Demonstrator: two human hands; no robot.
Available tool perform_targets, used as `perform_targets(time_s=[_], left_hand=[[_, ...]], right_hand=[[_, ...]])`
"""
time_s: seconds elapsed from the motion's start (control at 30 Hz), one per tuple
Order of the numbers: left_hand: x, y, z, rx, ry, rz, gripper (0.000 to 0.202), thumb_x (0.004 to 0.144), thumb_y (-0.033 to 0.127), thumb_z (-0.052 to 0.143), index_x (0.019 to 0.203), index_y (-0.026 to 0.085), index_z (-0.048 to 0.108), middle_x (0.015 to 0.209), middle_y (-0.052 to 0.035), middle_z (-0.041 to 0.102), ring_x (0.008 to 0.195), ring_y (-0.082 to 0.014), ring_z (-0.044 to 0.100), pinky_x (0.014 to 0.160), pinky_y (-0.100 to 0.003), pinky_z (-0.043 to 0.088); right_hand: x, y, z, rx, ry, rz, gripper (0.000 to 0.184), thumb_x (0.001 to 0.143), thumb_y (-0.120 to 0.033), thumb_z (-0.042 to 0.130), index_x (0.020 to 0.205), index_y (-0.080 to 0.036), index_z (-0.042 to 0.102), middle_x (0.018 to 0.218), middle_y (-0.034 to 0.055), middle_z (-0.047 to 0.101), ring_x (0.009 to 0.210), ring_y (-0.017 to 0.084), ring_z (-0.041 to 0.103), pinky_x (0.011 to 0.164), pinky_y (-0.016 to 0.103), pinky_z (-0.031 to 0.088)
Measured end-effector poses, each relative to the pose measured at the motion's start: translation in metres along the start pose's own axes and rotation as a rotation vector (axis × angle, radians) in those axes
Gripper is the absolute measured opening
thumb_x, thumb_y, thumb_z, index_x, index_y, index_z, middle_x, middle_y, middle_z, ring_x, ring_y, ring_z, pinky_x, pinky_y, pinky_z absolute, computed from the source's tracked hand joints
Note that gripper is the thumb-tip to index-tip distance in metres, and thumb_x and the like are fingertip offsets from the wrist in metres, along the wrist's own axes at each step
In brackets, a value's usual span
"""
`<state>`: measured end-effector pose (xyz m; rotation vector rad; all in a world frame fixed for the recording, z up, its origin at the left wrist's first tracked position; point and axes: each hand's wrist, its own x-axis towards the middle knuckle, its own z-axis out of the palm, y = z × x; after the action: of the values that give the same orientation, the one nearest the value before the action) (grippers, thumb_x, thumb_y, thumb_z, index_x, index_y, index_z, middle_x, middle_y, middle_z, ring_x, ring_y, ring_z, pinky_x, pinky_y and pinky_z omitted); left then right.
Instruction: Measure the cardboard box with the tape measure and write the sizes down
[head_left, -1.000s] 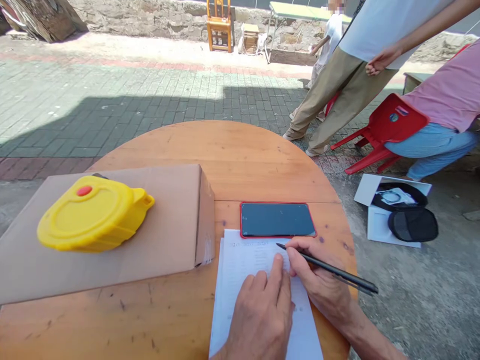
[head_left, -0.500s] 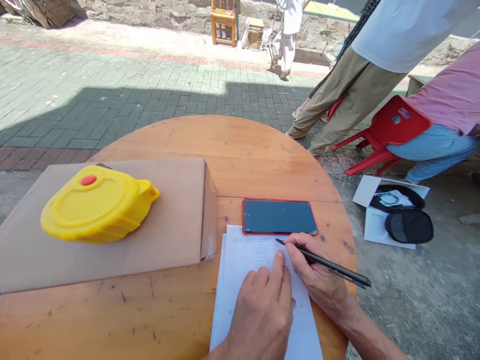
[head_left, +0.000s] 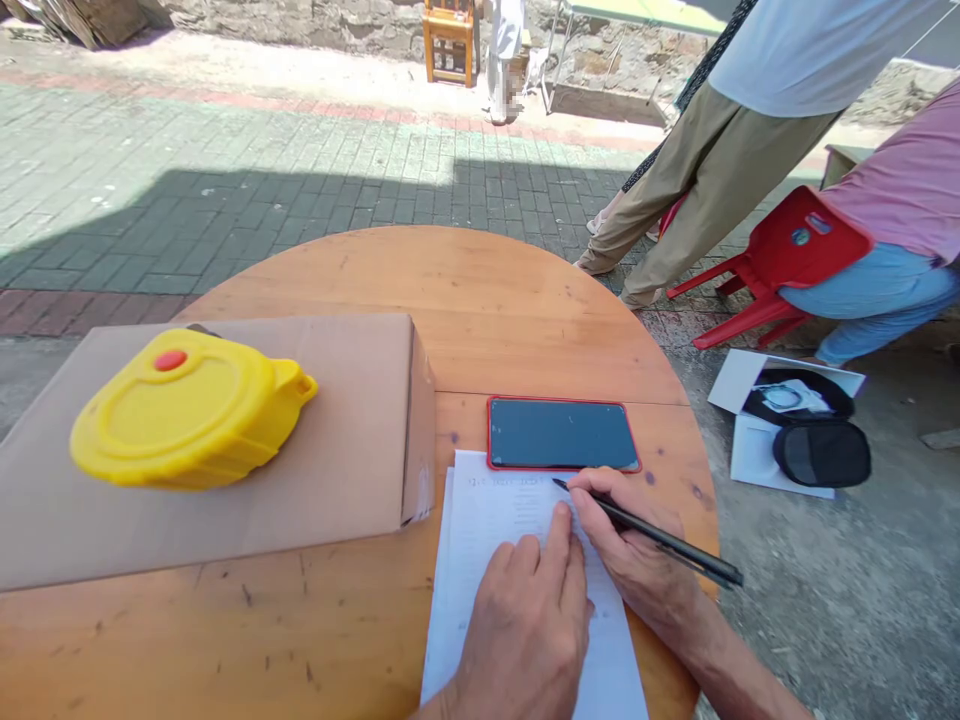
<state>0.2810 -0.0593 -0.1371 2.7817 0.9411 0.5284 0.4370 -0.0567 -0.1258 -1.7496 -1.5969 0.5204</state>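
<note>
White sheets of paper [head_left: 465, 560] with faint lines of text lie at the front of the round wooden table [head_left: 480, 300]. My left hand [head_left: 529, 620] rests palm down on them, fingers stretched forward, the index fingertip near the top lines. In my right hand [head_left: 637, 540] is a black pen [head_left: 675, 545], pinched between thumb and fingers, its tip at the upper part of the top sheet. A phone [head_left: 562, 434] with a red edge and dark screen lies just beyond the paper, close to my right fingers.
On the left, a cardboard box [head_left: 360, 430] carries a yellow tape-measure-shaped case [head_left: 195, 405] with a red button. Right of the table, an opened white box [head_left: 739, 385] and a black case [head_left: 821, 453] lie on the ground. One person stands beyond; another sits on a red chair [head_left: 810, 240].
Both hands and the pen stay nearly in place over the paper. In the background, a walking person has moved left. The view has shifted slightly.
</note>
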Motion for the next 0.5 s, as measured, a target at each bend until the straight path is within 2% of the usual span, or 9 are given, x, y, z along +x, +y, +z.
perform_targets(time_s=[0.23,0.5], left_hand=[[0.0014,-0.0002,-0.0009,0.005,0.019,-0.009,0.036,0.088,0.015,0.048,0.118,0.004,0.064,0.128,-0.0199,0.061,0.071,-0.0217,0.057,0.059,-0.034,0.05],[0.002,0.0003,0.0003,-0.012,0.058,-0.038,0.034,0.086,0.014,0.048,0.113,0.005,0.067,0.125,-0.02,0.064,0.069,-0.0219,0.058,0.058,-0.034,0.05]], right_hand=[[-0.0019,0.0008,-0.0024,0.01,0.108,-0.02,0.012,0.09,-0.022,0.053,0.081,-0.023,0.061,0.075,-0.0008,0.068,0.068,0.014,0.065,0.064,0.022,0.051],[0.0011,-0.0018,-0.0017,0.053,0.107,0.013,0.012,0.089,-0.022,0.053,0.081,-0.023,0.062,0.077,0.0,0.07,0.069,0.015,0.066,0.062,0.022,0.052]])
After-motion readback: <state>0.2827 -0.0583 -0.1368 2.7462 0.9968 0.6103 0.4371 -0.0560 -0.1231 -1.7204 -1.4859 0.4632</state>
